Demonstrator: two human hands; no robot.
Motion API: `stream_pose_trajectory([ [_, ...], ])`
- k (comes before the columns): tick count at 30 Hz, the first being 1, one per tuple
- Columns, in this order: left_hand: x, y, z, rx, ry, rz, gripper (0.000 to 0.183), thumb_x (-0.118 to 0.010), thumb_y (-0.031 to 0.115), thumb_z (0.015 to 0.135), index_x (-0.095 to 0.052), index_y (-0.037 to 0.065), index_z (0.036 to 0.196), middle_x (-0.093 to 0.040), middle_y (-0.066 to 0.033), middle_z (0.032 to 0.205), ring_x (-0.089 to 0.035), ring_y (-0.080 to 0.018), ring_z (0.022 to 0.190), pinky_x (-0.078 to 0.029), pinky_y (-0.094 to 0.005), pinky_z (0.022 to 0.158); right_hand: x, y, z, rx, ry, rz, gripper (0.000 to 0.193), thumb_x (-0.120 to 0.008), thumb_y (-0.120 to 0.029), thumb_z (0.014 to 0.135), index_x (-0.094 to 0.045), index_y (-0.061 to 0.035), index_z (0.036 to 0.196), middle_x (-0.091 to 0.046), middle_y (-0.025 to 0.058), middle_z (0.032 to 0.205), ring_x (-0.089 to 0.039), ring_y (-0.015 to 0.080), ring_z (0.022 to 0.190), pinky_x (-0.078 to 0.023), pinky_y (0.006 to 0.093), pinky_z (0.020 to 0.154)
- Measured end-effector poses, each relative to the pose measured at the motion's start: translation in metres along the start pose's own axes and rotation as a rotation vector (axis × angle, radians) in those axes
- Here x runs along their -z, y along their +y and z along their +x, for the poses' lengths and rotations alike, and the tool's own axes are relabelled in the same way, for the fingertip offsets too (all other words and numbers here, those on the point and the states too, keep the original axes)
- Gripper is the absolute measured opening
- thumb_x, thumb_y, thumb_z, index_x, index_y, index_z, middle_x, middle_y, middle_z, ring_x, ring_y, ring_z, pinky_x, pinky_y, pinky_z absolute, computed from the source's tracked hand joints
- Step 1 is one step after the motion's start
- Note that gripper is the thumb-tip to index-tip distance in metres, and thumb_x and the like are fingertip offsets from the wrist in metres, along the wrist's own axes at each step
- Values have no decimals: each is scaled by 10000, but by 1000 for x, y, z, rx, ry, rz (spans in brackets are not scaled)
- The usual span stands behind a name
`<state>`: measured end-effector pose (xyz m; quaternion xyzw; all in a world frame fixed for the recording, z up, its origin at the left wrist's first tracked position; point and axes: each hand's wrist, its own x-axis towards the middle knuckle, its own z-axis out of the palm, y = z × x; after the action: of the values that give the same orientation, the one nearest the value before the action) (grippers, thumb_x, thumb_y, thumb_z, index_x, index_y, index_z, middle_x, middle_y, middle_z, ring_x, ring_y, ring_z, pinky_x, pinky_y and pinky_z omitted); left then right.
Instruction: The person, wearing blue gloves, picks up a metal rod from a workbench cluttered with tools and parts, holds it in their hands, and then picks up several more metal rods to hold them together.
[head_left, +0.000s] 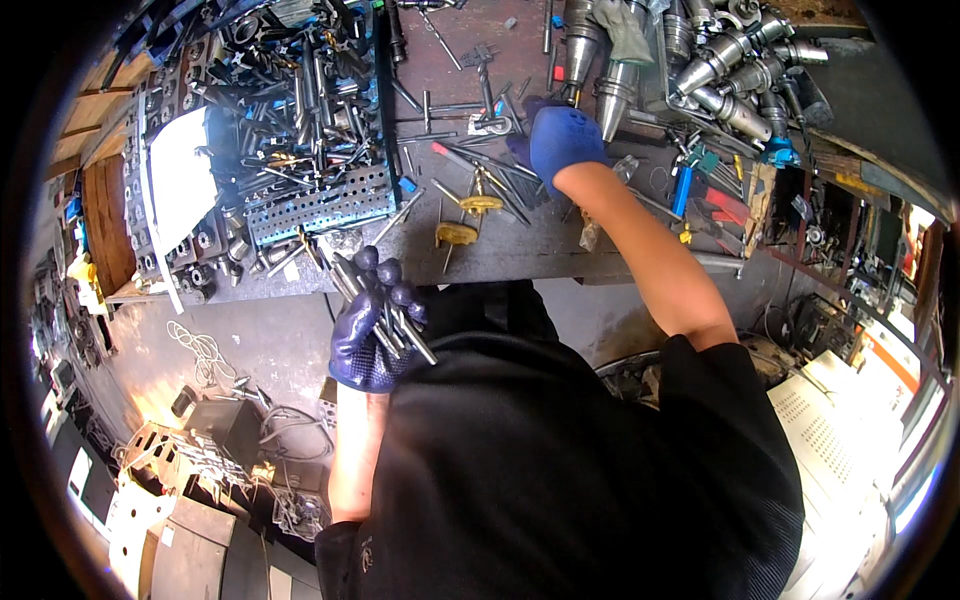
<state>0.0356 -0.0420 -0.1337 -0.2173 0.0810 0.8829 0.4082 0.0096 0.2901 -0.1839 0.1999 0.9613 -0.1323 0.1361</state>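
My left hand [372, 330], in a dark purple coated glove, is closed around a bundle of slim metal rods [411, 331] in front of the bench edge. The rods stick out on both sides of the palm, which faces up. My right hand [568, 142], in a blue glove, reaches over the bench beside the cone-shaped tool holders [613, 105]. Its back faces up and hides most of the fingers, so its grip does not show. Near it lie long loose metal tools [512, 180] and two yellow-handled tools [480, 203].
On the left of the bench, a blue perforated tray [325, 208] is heaped with metal cutters and rods. A white sheet [183, 178] lies beside it. More tool holders [735, 110] pile up at the back right. Red-handled pliers [728, 207] rest near the right edge.
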Motion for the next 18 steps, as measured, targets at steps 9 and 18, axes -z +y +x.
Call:
stream_pose_trajectory([
  [9, -8, -2, 1, -25, 12, 24, 476, -584, 3, 926, -458, 99, 1376, -555, -116, 1205, -595, -270, 1081, -526, -443, 963, 0, 0, 12, -62, 8, -17, 265, -630, -235, 798, -692, -59, 986, -713, 192, 975, -695, 386, 895, -557, 463, 791],
  [18, -6, -5, 0, -25, 10, -27, 457, -580, 10, 927, -481, 91, 1366, -558, -127, 1190, -590, -275, 1077, -528, -450, 966, 17, -36, 43, -218, -80, 142, 465, -632, -384, 801, -671, -105, 1172, -670, 233, 1152, -640, 413, 1086, -512, 468, 939],
])
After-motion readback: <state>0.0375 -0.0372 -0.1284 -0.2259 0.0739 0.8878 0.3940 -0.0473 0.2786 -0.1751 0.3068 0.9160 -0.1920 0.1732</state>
